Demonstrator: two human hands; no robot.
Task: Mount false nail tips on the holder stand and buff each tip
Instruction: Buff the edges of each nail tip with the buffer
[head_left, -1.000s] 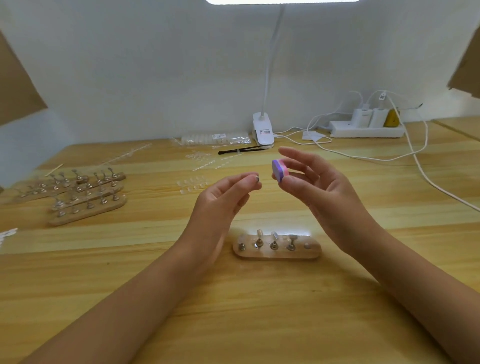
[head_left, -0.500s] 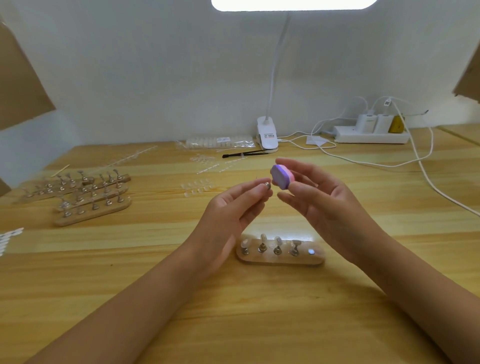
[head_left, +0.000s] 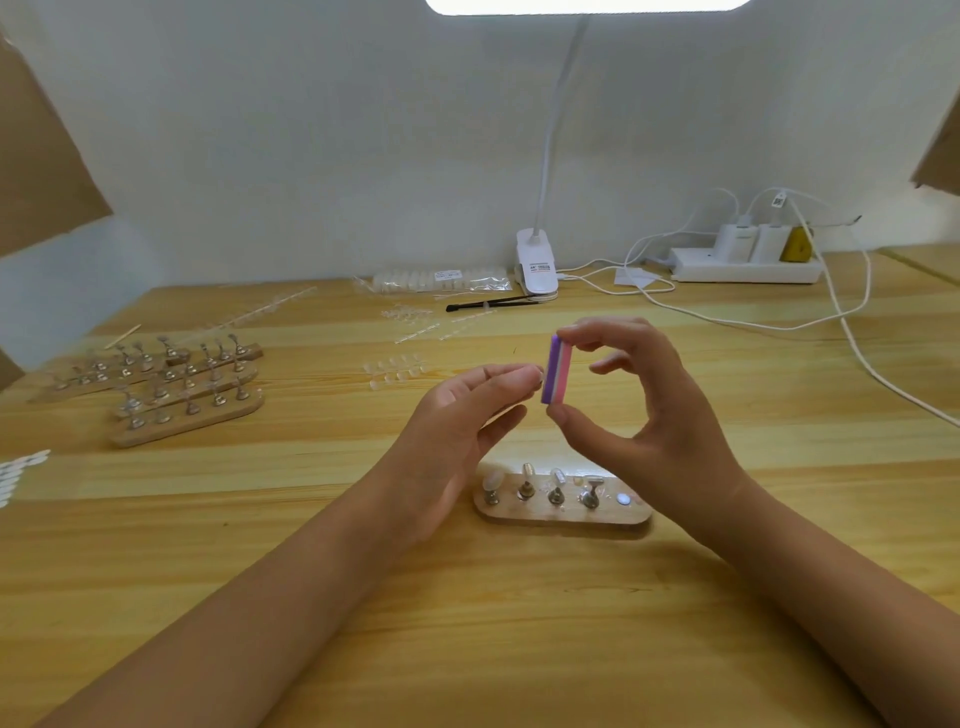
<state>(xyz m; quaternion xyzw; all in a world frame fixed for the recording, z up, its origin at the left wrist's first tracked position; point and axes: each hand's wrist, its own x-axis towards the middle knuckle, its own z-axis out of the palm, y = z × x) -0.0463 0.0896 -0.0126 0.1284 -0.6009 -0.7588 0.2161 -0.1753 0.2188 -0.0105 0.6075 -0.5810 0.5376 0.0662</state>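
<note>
The right hand's (head_left: 654, 415) fingers (head_left: 597, 332) are clamped on a buffer block (head_left: 557, 370), with the forefinger on its top end and the thumb under its bottom end. The block stands upright in the air, purple face toward the left hand, pink and white layers behind it. The left hand (head_left: 452, 415) brings its thumb and fingers (head_left: 511, 376) together in a pinch on a small piece (head_left: 536, 375), which is too small to make out and is pressed against the purple face.

Below both hands, a wooden holder stand (head_left: 563, 514) lies on the bench (head_left: 519, 649). It carries four metal pegs with nail tips (head_left: 492, 480) on them, and a bare round spot (head_left: 622, 500) at its right end. More stands (head_left: 187, 415) are grouped well apart to the left, and loose clear tips (head_left: 397, 366) lie beyond the hands. Along the wall are a bag of tips (head_left: 441, 278), a black tool (head_left: 488, 306), a clip lamp (head_left: 537, 262) and a power strip (head_left: 748, 265) with cables.
</note>
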